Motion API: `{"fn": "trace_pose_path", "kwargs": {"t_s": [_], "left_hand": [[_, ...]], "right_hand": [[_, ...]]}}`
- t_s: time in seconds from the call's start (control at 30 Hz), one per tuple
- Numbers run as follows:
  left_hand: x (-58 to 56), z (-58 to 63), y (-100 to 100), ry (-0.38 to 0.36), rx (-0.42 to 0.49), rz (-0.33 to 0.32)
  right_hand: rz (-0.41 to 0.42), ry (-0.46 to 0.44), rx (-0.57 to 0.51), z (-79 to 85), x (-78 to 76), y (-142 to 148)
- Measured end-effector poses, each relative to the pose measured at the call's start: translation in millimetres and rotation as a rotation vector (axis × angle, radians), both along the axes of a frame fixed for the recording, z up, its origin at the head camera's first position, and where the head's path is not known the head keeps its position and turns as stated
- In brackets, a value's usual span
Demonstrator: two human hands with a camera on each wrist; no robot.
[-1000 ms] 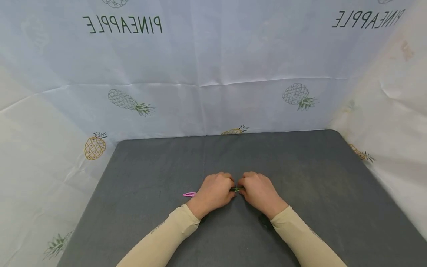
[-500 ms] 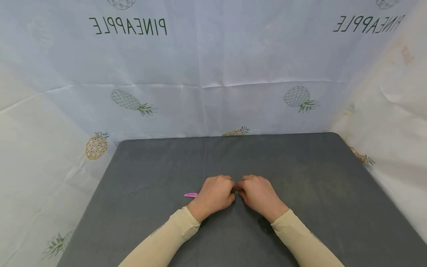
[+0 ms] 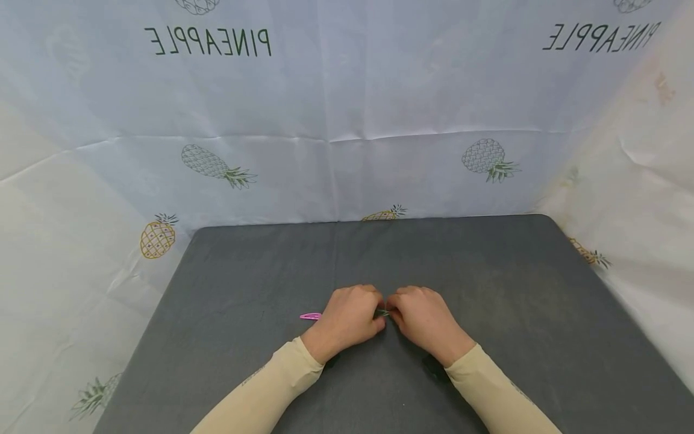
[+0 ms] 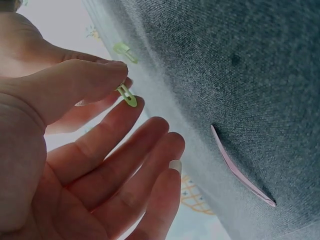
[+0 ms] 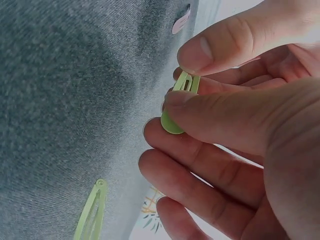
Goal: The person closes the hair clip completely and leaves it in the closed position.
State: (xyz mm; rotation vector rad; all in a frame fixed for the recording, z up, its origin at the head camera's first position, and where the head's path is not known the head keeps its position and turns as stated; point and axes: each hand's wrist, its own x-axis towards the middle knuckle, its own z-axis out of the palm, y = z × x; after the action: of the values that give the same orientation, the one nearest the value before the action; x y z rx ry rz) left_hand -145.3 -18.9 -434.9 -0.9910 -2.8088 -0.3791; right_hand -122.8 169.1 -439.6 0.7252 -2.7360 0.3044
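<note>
Both hands meet over the dark table, holding one small green snap hair clip (image 5: 172,123) between them. My left hand (image 3: 349,319) pinches it between thumb and index finger; in the left wrist view one clip end (image 4: 129,98) pokes out past the thumb. My right hand (image 3: 425,319) pinches the broad end under its thumb, its other fingers loosely bent below. A pink hair clip (image 3: 311,316) lies on the cloth beside the left hand. A second green hair clip (image 5: 91,215) lies near the right hand, hidden in the head view.
A dark grey cloth covers the table (image 3: 260,265). White pineapple-print curtains (image 3: 347,108) stand behind it and along both sides. A dark wrist-worn device (image 3: 435,366) shows under the right wrist.
Both hands keep their grip on the green hair clip and stay almost in place, with only slight finger and wrist shifts. The pink hair clip lies still.
</note>
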Motion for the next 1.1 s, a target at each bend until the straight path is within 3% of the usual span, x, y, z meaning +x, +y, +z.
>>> {"fn": "trace_pose_path", "kwargs": {"t_s": [0.57, 1.1], "left_hand": [[4.7, 3.7, -4, 0.067, 0.055, -0.031], [5.5, 9.1, -8, 0.09, 0.079, -0.064]], "right_hand": [[0.032, 0.061, -0.005, 10.2, 4.4, 0], [0.071, 0.064, -0.013, 16.8, 4.1, 2]]}}
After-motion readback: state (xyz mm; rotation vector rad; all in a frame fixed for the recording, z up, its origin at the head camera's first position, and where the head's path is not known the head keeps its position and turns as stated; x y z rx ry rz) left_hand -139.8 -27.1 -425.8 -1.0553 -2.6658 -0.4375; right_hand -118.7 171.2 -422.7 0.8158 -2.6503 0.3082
